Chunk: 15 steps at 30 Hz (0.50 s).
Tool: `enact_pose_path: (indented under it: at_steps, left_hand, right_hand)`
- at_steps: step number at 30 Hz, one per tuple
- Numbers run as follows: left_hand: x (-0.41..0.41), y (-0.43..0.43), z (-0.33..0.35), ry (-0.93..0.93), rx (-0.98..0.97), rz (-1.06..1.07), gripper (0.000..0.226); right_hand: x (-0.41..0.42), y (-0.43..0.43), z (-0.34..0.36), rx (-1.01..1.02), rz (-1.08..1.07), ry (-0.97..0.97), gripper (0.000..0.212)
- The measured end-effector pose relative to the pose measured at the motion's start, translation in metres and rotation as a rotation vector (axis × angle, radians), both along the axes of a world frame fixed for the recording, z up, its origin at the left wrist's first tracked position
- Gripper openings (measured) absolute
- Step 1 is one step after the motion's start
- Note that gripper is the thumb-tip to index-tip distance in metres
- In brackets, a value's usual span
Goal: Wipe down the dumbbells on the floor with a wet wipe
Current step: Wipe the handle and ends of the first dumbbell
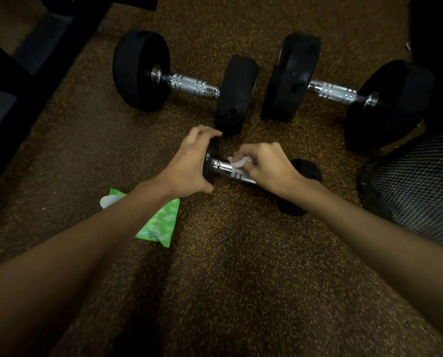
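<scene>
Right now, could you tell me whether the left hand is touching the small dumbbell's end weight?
Touching. The head view shows the left hand wrapped over the end weight of the small dumbbell, fingers over its top, thumb beneath.

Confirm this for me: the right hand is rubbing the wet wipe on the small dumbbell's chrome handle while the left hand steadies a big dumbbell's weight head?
Not quite. The head view shows the left hand steadying the small dumbbell by its own left head, not a big dumbbell's. The right hand rubs the wet wipe on its handle.

Floor (235, 266): brown speckled rubber matting. On it: two large black dumbbells, one upper left (184, 82), one upper right (344, 91), side by side, apart. Small dumbbell (301, 186) mid-frame, just below them. Green wipes pack (161, 225) lower left of centre. Black mesh object (416, 186) at right edge.
</scene>
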<state>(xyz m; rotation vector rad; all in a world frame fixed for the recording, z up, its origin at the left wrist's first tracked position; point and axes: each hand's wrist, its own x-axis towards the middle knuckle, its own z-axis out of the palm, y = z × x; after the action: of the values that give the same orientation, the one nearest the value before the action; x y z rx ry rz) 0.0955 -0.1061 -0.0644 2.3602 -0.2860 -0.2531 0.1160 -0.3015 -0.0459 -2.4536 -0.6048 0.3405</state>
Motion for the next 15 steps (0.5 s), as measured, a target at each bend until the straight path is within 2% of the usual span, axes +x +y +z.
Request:
enact_pose_path:
  at_steps: [7, 12, 15]
  left_hand:
    - [0.004, -0.001, 0.004, 0.045, 0.006, -0.009, 0.107]
    - [0.006, -0.001, 0.003, 0.056, 0.004, 0.002, 0.108]
    - [0.007, -0.001, 0.003, 0.047, 0.006, 0.003, 0.108]
  right_hand:
    - [-0.018, -0.002, 0.0, -0.023, 0.128, -0.068, 0.035]
    - [-0.011, -0.011, -0.002, 0.004, -0.004, -0.022, 0.029]
    - [-0.002, 0.002, -0.006, -0.004, -0.005, -0.028, 0.028]
